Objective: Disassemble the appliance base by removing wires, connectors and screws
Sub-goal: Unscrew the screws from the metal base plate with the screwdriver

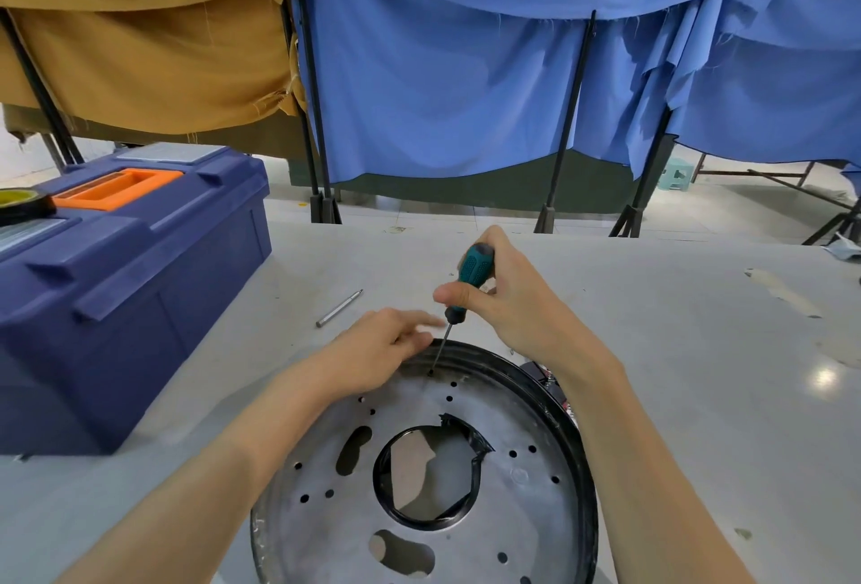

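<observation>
Grey counter (pixel 652 327) in front of blue drapes (pixel 442 71), with a dark-blue toolbox (pixel 140 281) at the left and a loose driver bit (pixel 339 308) lying apart behind. Flat at the near edge: the round appliance base (pixel 522 420), perforated metal plate upward. Right hand (pixel 512 299) with fingers wrapped round the green screwdriver (pixel 473 274), tip set into a hole near the far rim, probably onto a screw. Left hand (pixel 377 350) resting on that rim just beside the shaft, fingers straight though blurred, likely bracing the base against turning
</observation>
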The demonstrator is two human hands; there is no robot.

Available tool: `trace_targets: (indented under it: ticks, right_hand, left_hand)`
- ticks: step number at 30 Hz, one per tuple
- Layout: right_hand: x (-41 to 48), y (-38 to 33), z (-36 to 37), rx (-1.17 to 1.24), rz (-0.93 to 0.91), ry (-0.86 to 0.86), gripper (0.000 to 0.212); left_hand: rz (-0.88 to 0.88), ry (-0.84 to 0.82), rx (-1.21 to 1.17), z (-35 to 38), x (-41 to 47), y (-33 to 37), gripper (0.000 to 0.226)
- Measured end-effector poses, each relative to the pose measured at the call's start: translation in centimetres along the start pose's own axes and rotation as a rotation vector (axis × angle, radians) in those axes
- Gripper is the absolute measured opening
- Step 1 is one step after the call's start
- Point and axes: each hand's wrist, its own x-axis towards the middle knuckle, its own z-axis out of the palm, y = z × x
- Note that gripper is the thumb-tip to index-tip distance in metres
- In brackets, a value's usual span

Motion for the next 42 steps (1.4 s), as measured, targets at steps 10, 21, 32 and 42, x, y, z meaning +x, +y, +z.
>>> trace_targets:
  ticks: [10,21,32,42]
  right_hand:
    - [0.2,0.0,1.5,-0.120,0.021,0.040,0.032]
    - [0.2,-0.9,1.7,0.002,-0.127,0.304,0.025]
    - [0.0,-0.9,1.8,0.018,-0.153,0.202,0.031]
    - [-0.2,-1.0,1.3,0.039,-0.126,0.208,0.051]
  left_hand:
    - [0.184,0.300,-0.510,0.5,0.6,3.6,0.028]
    - [0.114,0.356,-0.650,1.0,0.0,2.9,0.017]
    - [0.089,0.387,-0.556,1.3,0.0,2.5,0.021]
    - [0.118,0.329,-0.566,1.8,-0.1,2.4,0.018]
